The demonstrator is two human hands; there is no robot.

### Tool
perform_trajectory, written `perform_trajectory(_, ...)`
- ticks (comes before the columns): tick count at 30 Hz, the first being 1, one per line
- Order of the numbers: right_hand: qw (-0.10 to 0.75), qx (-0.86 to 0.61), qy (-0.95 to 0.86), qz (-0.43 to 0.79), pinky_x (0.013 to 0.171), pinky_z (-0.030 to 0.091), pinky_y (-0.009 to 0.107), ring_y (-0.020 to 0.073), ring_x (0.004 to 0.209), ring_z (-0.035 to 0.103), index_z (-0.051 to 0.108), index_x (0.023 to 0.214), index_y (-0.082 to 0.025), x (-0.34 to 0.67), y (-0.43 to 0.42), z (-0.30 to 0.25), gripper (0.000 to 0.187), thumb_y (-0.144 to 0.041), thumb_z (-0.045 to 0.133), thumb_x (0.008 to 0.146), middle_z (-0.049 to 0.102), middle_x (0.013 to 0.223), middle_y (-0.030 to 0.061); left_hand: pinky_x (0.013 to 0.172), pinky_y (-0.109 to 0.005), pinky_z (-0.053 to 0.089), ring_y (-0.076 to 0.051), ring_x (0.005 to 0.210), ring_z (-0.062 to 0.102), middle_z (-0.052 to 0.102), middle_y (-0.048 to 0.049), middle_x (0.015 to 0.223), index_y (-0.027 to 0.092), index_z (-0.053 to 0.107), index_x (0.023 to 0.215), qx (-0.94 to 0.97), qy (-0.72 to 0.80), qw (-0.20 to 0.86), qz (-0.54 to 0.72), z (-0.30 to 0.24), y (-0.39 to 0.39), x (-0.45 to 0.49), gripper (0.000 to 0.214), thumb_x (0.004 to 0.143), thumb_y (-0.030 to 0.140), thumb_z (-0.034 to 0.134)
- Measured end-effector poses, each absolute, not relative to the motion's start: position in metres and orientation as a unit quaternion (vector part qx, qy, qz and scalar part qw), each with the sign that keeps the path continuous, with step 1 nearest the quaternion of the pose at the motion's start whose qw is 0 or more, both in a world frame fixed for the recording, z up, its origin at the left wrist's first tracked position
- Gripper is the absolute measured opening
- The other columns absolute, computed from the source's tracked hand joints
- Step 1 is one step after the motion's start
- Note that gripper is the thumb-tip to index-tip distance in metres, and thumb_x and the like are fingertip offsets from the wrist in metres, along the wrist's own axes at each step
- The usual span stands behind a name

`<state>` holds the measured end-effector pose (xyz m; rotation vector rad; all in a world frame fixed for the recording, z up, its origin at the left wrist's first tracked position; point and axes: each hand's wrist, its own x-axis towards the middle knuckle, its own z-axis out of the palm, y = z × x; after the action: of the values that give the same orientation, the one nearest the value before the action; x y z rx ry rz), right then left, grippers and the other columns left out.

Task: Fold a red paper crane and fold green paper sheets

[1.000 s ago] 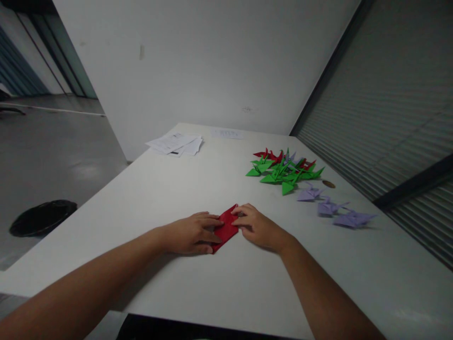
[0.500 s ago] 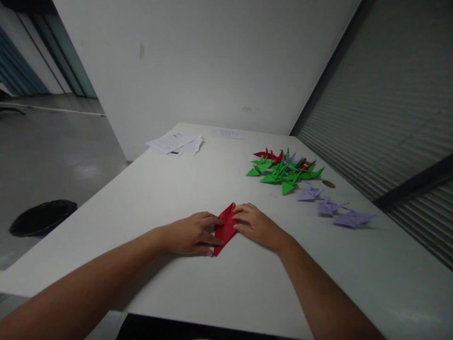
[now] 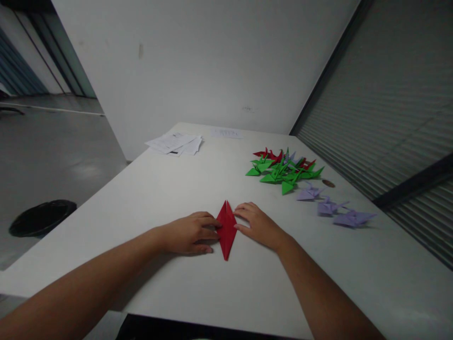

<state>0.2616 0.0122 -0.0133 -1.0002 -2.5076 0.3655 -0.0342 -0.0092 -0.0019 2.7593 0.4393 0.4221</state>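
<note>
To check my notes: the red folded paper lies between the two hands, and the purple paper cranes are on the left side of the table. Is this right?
No: the head view shows the purple paper cranes on the right side of the table, not the left.

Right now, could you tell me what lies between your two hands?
A folded red paper diamond lies between the left hand and right hand, as the head view shows.

Tiny brown disc (image 3: 328, 183), unidentifiable
</note>
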Motion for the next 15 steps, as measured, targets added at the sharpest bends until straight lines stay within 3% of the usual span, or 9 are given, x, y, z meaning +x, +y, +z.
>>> perform_trajectory(15, 0.220, -0.352, -0.897, 0.152, 0.101, 0.050, 0.047, 0.0273, 0.112, 0.061, 0.071, 0.120, -0.022, 0.2611, 0.0126, -0.0147, 0.027, -0.026, 0.071, 0.094, 0.072, 0.116, 0.0110, 0.110, -0.052, 0.048, -0.035, 0.127, 0.057, 0.059, -0.0199, 0.139, 0.020, 0.072, 0.128, 0.960, 0.160, 0.162, 0.163, -0.0002, -0.0106, -0.0354, 0.037, 0.094, 0.034, 0.068)
